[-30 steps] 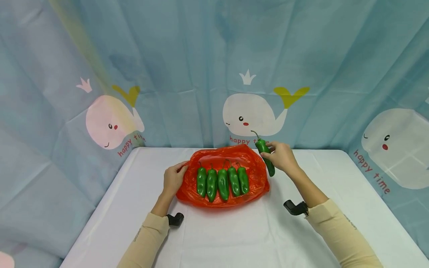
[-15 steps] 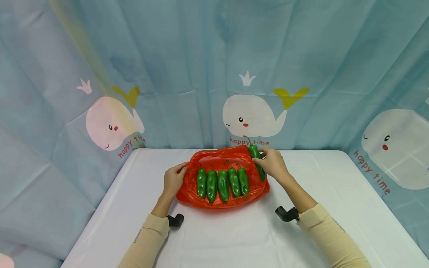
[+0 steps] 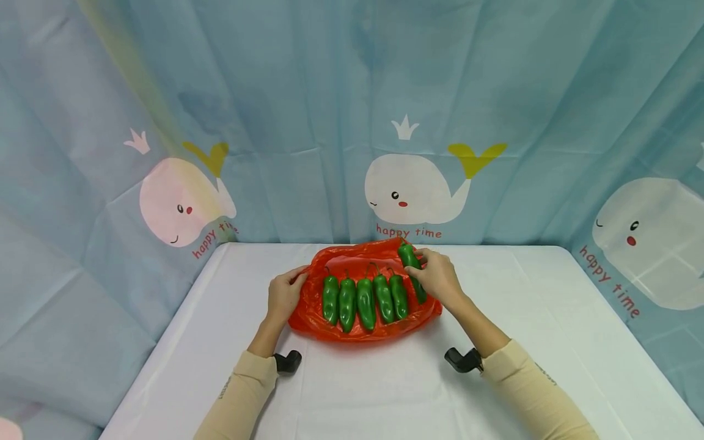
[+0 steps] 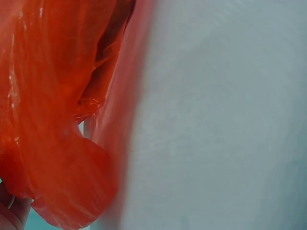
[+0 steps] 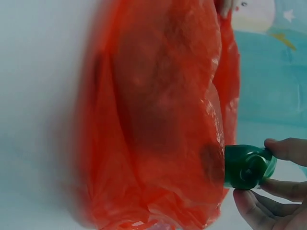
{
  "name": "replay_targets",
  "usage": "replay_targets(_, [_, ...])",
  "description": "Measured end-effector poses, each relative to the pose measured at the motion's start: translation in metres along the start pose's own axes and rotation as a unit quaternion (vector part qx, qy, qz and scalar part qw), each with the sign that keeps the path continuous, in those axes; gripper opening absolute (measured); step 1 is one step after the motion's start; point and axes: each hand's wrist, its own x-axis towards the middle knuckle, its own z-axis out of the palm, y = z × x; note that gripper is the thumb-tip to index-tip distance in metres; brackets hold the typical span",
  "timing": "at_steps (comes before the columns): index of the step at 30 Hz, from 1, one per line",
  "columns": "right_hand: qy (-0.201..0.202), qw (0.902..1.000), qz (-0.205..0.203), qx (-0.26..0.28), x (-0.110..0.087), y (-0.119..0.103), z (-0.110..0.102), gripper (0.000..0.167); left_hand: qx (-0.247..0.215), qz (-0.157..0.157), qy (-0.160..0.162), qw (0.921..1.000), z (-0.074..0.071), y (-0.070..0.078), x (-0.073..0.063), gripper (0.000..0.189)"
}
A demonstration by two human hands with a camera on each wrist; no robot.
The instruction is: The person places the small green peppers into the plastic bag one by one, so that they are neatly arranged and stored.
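A red plastic bag (image 3: 335, 333) lies spread open on the table, with several green chili peppers (image 3: 365, 304) side by side in it, stems pointing away. My left hand (image 3: 283, 297) pinches the bag's left rim; in the left wrist view its fingers (image 4: 18, 211) show at the lower left corner. At the bag's right side my right hand (image 3: 438, 277) holds another green chili pepper (image 3: 408, 254) between thumb and fingers, tilted, just inside the rim. Seen from the right wrist, the bag's wall covers part of that pepper (image 5: 247, 167).
White cloth covers the table (image 3: 374, 391). A blue curtain (image 3: 297, 122) with whale prints hangs close behind the table's far edge and along both sides. Black wrist mounts (image 3: 463, 360) stick out from both sleeves.
My right hand has moved left and down, bringing its chili pepper from beyond the bag's right rim to inside it. The left hand and the row of peppers have stayed put.
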Motion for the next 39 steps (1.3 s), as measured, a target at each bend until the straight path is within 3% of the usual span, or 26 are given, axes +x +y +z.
replay_targets(7, [-0.01,0.9998,-0.014,-0.014,-0.005,-0.003,0.007,0.048,-0.002,0.001,-0.002,1.0,-0.001,0.002,0.002,0.024])
replay_targets(15, [-0.025,0.9989,-0.012,-0.037,-0.007,-0.001,0.019,0.048,0.009,0.033,0.016,0.9993,0.002,-0.001,0.0,0.023])
replay_targets(23, [-0.041,0.9958,-0.008,-0.082,-0.008,-0.001,0.026,0.05,0.005,-0.001,-0.012,0.9999,0.001,-0.001,0.0,0.025])
replay_targets(29, [-0.048,0.9899,-0.004,-0.134,-0.008,0.0,0.03,0.049,0.005,-0.001,-0.016,0.9999,0.0,-0.002,0.0,0.026])
replay_targets(39, [-0.022,0.9793,-0.027,-0.2,-0.005,0.002,0.036,0.031,0.004,0.001,-0.01,0.9999,0.0,0.001,0.002,0.025])
